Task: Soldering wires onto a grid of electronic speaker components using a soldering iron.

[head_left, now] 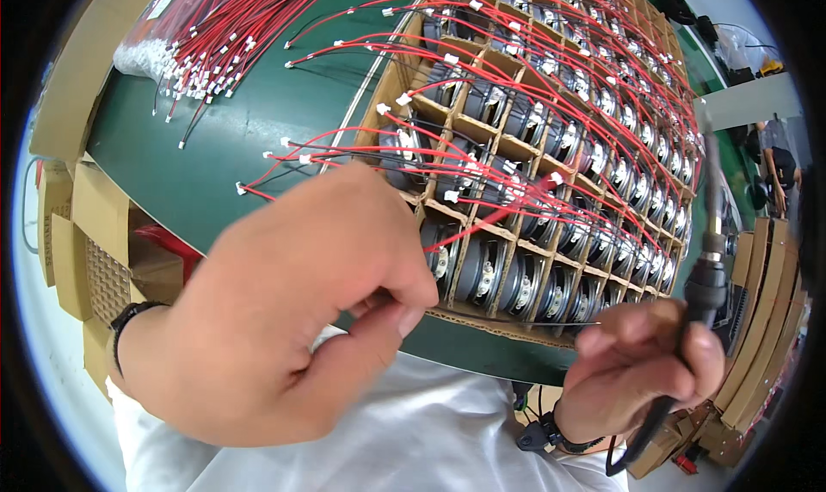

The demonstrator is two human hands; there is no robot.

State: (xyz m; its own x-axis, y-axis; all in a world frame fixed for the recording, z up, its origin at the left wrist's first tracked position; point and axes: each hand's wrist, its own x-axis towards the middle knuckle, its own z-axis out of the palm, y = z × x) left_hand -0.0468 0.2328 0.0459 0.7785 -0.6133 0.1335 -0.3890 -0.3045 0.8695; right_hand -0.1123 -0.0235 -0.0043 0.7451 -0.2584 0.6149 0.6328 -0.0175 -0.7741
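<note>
Green tabletop (249,122): divided carton (475,129) seemingly keeps speakers (483,277) apart; left grip (318,277) pinched, contents unclear; right grip (641,367) holds soldering iron (707,281), tip up.

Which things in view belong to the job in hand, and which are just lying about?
Belonging to the job, it seems:
Soldering iron, in the right hand
Speakers, in the divided box
Red and black wires, draped over the speakers
Wire bundle, left of the box

Probably just lying about:
Cardboard boxes, far left
Stacked cardboard, far right
Clear plastic bag, upper right
</note>
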